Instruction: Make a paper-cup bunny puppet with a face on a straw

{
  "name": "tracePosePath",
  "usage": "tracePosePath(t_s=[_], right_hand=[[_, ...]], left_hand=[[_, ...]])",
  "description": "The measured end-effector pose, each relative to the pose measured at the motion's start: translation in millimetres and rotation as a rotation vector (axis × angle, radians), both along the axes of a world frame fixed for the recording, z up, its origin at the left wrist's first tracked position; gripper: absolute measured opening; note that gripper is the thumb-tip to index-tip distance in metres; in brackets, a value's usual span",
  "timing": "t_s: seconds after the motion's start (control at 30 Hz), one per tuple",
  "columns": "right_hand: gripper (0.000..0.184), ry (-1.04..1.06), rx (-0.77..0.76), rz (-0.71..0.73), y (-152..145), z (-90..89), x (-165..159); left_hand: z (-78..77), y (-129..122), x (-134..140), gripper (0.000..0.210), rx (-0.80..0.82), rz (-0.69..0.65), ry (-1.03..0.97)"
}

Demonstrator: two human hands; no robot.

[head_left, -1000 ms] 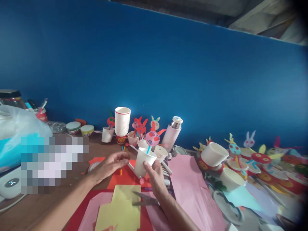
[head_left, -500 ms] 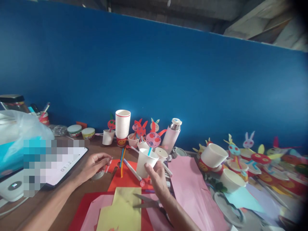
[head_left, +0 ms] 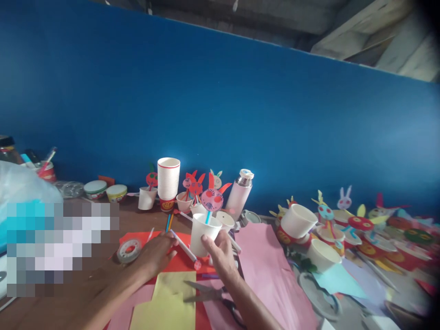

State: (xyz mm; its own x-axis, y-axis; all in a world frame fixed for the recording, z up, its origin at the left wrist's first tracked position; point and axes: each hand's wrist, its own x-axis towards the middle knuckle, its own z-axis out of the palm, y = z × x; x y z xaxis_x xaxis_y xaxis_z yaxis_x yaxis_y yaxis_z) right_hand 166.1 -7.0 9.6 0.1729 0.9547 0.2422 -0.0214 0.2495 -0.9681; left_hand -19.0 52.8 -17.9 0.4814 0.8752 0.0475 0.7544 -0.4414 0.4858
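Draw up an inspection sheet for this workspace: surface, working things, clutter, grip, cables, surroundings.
Surface: brown table, partly covered with coloured paper.
Working things: white cup, pink paper face above it on a blue straw.
Clutter: scissors lying open, tape roll, white-and-purple marker.
Grip: right hand holds the cup; left hand is near the marker, contact unclear.
Cables: what looks like a pale cord, lower left.
Surroundings: blue wall, stacked cups, flask, paper figures at right.
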Motion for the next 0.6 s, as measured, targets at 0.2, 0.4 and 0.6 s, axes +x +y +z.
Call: tracePosePath(t_s=[0.2,0.4,0.6], right_hand=[[0.040,-0.039,0.012,0.010,2.2,-4.1,1.4],[0.035,-0.036,-0.012,0.009,1.9,-5.0,-0.1],[0.036,0.011,0.015,0.027,2.5,-7.0,0.4]], left_hand=[[-6.5,1.8,-1.3,0.016,-0.018,-0.004,0.025],[2.2,-2.3,1.2,0.008,-0.040,0.015,-0.056],[8.7,-1.3,-1.9,0.023,-0.215,0.060,-0.360]])
